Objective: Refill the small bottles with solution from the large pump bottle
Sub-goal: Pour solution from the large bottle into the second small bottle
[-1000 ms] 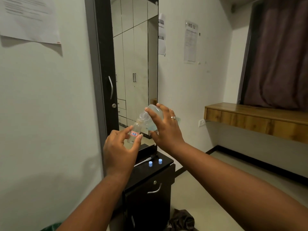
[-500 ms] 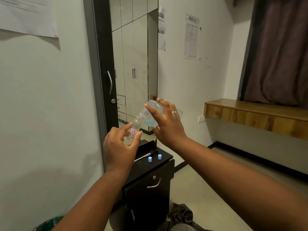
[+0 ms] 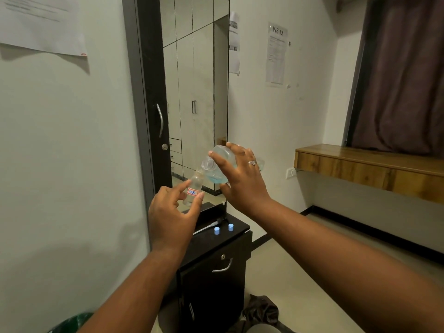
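Above the black cabinet [image 3: 216,251], the left hand [image 3: 171,212] is pinching the small bottle [image 3: 193,191] upright while the right hand [image 3: 242,181], gripping the tilted large bottle [image 3: 217,165], should be pouring slowly, mouths aligned.

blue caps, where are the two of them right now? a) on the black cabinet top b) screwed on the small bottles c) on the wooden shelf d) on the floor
a: both blue caps stand loose on the black cabinet top, below the hands.
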